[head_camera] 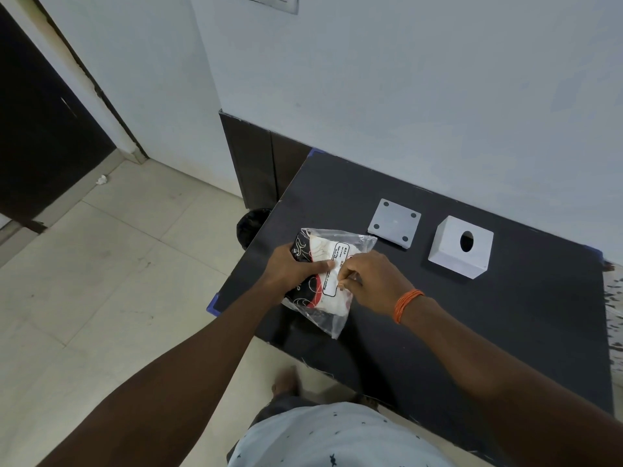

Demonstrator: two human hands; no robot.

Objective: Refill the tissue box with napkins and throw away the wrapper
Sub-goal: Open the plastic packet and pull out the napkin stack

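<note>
At the desk's (438,332) near-left corner the napkin pack (323,278) lies lengthwise away from the person, left hand (293,267) clamping its left side, right hand (367,281) pinching the wrapper from the right.

A plain indoor room, likely a home or office: pale tiled floor (101,264), painted wall (404,96), dark door (40,129) at ten o'clock, black table (505,332) at centre.

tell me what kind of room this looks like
Probably an indoor room in a home or small office, though it is hard to be sure. A dark table stands against a plain painted wall, the floor is pale tile, and a dark door is at left.
</note>
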